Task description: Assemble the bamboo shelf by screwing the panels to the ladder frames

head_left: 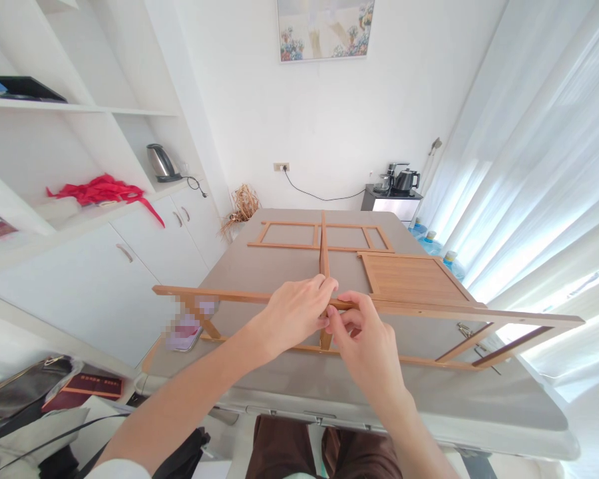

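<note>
At the centre of the frame, the left hand (299, 307) is closed around the joint where a narrow light-brown wooden board (324, 249) meets a long, ladder-like light-brown wooden frame (509, 316) standing on edge across the lower half. Beside it, the right hand (372, 339) bends its fingers narrowly at the upper rail; whether they pinch anything is hidden. Beyond, a flat rectangular wooden panel (412, 276) lies right of centre on the grey tabletop (274, 268).
</note>
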